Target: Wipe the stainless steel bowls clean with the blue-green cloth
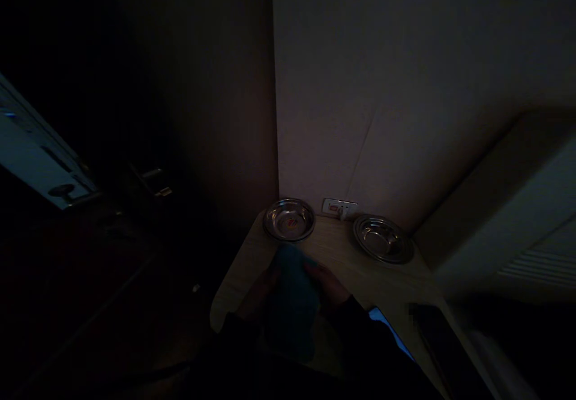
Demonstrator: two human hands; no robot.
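A teal cloth (293, 298) hangs between my two hands, over the near part of the light wooden table. My left hand (258, 295) grips its left side and my right hand (329, 286) its upper right side, fingers closed on it. Just beyond the cloth, a shiny metal bowl (289, 220) with a small sticker inside rests at the table's back left corner. To the right stands a stack of metal bowls (382, 239). The scene is very dark, so the fingers and anything under or inside the cloth show poorly.
On the wooden table (342, 253), a phone with a lit screen (390, 333) lies beside my right sleeve. A dark, long object (450, 352) is at the right edge. A wall socket (339, 207) with a plug sits behind the bowls. A door handle (63, 191) shows far left.
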